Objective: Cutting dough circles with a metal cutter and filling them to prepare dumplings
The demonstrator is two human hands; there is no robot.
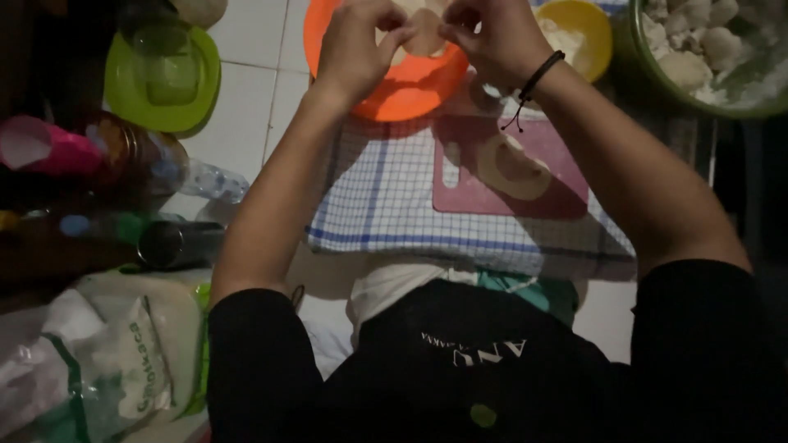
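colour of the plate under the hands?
Orange plate, beneath both hands pinching a dough round. Head view shows it.

**A:** so how are the arms sitting here?

**B:** both are stretched forward from black sleeves, forearms bare, angling in toward each other. The left hand [355, 43] and right hand [492, 37] meet at the top, knuckles up.

**A:** open or closed?

**B:** fingers curled, tips pinched together, thumbs close to each other. The right wrist has a thin black cord bracelet [538, 79] with a loose end dangling.
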